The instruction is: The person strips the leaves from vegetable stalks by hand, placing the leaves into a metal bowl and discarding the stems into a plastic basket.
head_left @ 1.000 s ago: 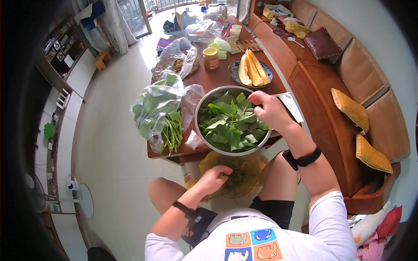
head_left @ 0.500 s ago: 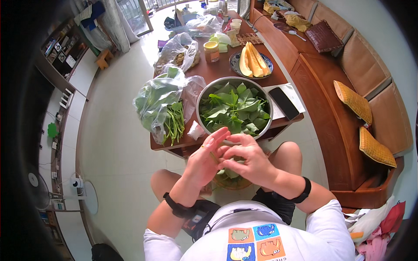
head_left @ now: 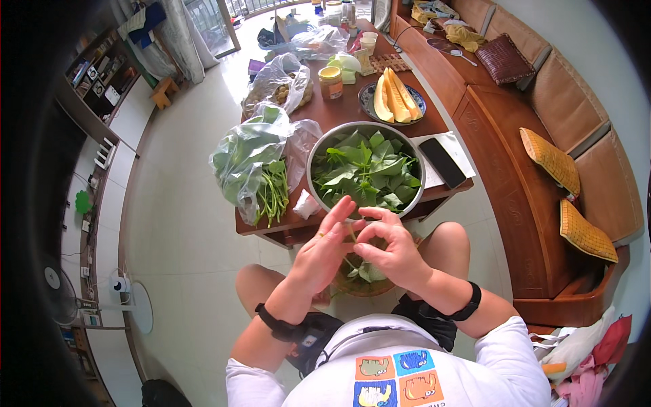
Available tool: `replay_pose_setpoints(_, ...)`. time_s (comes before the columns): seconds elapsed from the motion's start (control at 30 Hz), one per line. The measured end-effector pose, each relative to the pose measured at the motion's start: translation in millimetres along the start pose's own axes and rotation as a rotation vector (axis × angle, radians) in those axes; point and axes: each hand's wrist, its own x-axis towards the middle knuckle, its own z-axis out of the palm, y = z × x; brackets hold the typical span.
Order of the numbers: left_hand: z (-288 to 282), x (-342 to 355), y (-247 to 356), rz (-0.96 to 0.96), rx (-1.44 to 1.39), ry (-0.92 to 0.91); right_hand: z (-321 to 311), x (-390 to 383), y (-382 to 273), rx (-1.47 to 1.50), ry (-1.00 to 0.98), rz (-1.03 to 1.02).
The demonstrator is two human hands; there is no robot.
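You've got a thin green stem up between your hands, just in front of the metal bowl. Your right hand pinches it, thumb against forefinger; your left hand has its fingers stretched out, and I can't tell whether its thumb grips too. Steady it on the left, keep the right pinch close to the break, and snap or peel in one light pull, best done over the orange basin to catch scraps. Easy on the leaf below; tearing looks the risk. And look, a second ago your right hand was at the bowl's rim, your left low by the basin; now they're together, and the phone is uncovered.
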Motion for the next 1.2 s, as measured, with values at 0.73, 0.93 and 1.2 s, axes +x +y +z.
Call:
replay_pose_setpoints(0.73,-3.0,-3.9,29.4,-0.097,0.531,0.130,-38.7,1.6,-14.1,-0.307,-0.023,-0.243)
replay_pose_setpoints(0.93,-6.6,-2.6,29.4,-0.144,0.595,0.111,-38.8,3.8,-17.6,-0.409,0.020,-0.336)
replay_pose_setpoints(1.2,-4.0,0.1,27.7,-0.227,0.359,0.185,-33.4,3.9,-17.2,-0.496,0.059,-0.388)
